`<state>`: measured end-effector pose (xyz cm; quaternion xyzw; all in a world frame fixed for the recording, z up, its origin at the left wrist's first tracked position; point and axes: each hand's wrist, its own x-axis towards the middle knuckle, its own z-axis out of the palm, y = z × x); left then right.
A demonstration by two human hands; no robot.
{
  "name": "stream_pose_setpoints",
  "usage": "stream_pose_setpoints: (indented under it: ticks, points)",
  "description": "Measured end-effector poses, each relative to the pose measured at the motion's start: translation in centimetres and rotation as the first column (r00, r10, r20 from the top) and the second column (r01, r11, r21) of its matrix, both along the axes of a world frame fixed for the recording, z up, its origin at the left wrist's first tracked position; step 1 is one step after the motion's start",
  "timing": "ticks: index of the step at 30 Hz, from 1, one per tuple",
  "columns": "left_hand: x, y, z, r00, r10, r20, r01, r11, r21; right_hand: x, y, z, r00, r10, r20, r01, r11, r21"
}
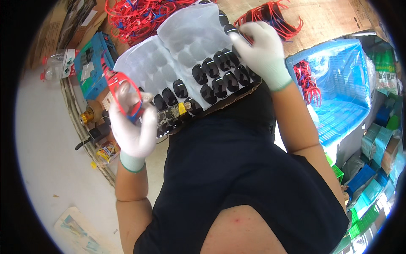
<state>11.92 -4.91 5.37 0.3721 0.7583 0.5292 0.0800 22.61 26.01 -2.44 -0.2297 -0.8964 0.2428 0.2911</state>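
My left hand, in a white glove with a green cuff, is closed around a red glasses frame with blue on it. It holds the frame raised at the left of a tray lined with white translucent sheet. Dark lenses lie in rows on that sheet. My right hand, gloved alike, reaches over the tray's far right part. Its thumb and fingers are bent in around a dark lens at the edge of the rows. A yellow piece sits on the tray's near edge.
Red and blue frames are heaped at the back left, with another red bunch at the back right. A blue plastic-lined basket stands at right, holding more frames. A blue box and a clear bottle are at left.
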Motion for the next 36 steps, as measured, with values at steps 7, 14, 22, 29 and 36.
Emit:
stream_pose_setpoints:
  ticks: [7,14,22,29,36]
  points:
    - [4.2,-1.1,0.4,0.935,0.082,0.345,-0.174,0.953,0.247,10.5,-5.6,-0.2,0.934,0.320,0.159,-0.286,0.936,-0.205]
    - [4.4,-1.0,-0.4,0.946,-0.104,0.306,0.030,0.970,0.240,9.9,-7.7,-2.1,0.652,0.231,0.722,-0.213,0.970,-0.118]
    - [5.0,-3.2,-0.2,0.937,-0.016,0.349,-0.078,0.964,0.254,10.3,-7.9,-4.0,0.720,0.233,0.654,-0.374,0.924,0.082]
    - [5.2,-4.3,-0.4,0.930,0.041,0.366,-0.110,0.980,0.168,10.0,-7.0,-3.3,0.592,0.259,0.763,-0.486,0.870,0.082]
    - [5.2,-4.3,-0.1,0.928,0.016,0.373,-0.090,0.979,0.181,9.8,-7.1,-3.9,0.590,0.253,0.767,-0.438,0.898,0.041]
